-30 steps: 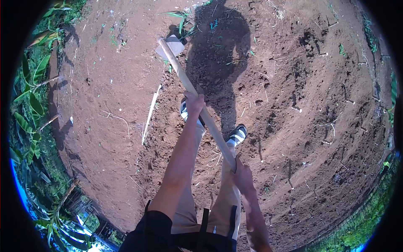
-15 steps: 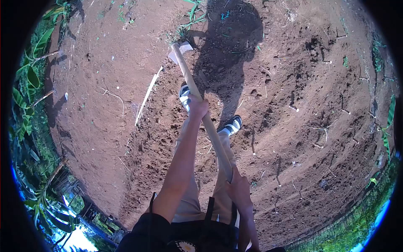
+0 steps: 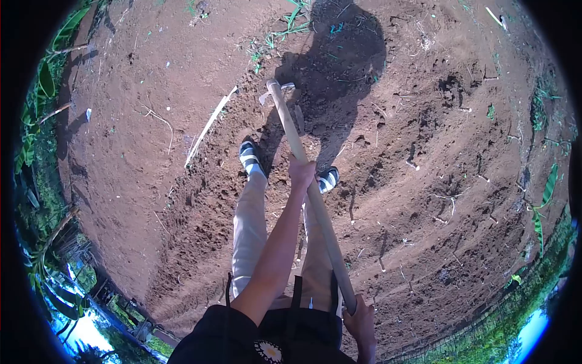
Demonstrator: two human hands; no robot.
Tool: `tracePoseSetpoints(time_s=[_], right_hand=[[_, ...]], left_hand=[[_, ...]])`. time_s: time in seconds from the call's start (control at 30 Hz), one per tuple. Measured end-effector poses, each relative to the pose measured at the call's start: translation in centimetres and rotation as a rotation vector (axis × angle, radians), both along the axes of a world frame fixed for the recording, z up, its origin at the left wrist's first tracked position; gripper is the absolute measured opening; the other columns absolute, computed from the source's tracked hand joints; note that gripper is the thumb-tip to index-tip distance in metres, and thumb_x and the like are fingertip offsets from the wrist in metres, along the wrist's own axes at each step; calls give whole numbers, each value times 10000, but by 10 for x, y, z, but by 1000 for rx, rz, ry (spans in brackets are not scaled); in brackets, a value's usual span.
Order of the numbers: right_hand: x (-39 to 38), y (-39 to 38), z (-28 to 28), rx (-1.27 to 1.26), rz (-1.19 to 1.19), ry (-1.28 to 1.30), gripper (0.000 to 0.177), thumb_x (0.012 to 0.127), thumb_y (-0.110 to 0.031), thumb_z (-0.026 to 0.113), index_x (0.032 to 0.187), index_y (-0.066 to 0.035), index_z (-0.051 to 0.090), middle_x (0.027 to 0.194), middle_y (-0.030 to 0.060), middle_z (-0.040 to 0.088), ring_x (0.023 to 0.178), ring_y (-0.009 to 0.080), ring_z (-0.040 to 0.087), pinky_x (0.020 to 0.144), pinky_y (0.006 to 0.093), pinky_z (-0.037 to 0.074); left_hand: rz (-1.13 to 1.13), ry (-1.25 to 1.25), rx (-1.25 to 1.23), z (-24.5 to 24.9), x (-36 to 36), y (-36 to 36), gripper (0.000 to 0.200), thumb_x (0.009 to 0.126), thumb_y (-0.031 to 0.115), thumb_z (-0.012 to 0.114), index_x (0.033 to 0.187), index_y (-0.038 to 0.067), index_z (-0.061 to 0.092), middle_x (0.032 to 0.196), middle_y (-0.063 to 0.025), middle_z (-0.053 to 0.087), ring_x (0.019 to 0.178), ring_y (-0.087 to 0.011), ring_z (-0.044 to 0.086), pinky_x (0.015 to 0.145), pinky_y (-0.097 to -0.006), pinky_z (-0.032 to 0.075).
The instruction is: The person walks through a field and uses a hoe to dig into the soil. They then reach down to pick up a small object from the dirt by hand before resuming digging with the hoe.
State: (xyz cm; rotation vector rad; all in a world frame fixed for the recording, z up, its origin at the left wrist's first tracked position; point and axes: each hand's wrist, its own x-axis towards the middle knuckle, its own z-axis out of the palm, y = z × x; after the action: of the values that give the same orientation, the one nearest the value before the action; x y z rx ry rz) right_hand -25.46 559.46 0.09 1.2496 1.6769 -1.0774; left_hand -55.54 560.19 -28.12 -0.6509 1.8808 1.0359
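Observation:
A hoe [image 3: 327, 227] with a long, pale wooden handle slants across the middle of the view. Its metal blade [image 3: 264, 97] is at the far end, seen nearly edge-on, close to the loosened brown soil [image 3: 315, 112]. Around the middle of the handle my left hand [image 3: 302, 172] is closed. Near my right hip, my right hand [image 3: 360, 316] grips the handle's near end, its fingers partly hidden. Both feet stand on the soil, one on each side of the handle.
A pale split stick [image 3: 209, 128] lies on smoother ground to the left. Several short cut stems [image 3: 412, 165] stick out of the tilled soil on the right. Grass tufts [image 3: 294, 21] grow ahead, beside my shadow. Leafy plants [image 3: 45, 82] line the left edge.
The hoe has been drawn back towards me, its blade now nearer and turned more edge-on. My right hand has moved down and right, my left hand slightly right and down.

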Motion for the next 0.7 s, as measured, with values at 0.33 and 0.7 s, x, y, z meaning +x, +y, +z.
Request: tracePoseSetpoints(time_s=[0.33, 0.7], right_hand=[[185, -72, -46, 144, 136, 42, 300, 685, -99, 624, 956, -3, 537, 606, 194, 580, 527, 405, 590, 520, 464, 493], [-36, -30, -180, 15, -7, 192, 363, 734, -102, 611, 1077, -43, 509, 669, 235, 613, 667, 440, 620, 622, 496, 510]], left_hand=[[159, 97, 29, 8, 121, -51, 372, 795, 1, 553, 1062, 71, 304, 590, -63, 481, 360, -144, 476, 305, -290, 408], [-131, 368, -139, -88, -80, -32, 445, 770, 147, 637, 1052, -26, 341, 761, -182, 594, 506, -201, 613, 414, -311, 514]])
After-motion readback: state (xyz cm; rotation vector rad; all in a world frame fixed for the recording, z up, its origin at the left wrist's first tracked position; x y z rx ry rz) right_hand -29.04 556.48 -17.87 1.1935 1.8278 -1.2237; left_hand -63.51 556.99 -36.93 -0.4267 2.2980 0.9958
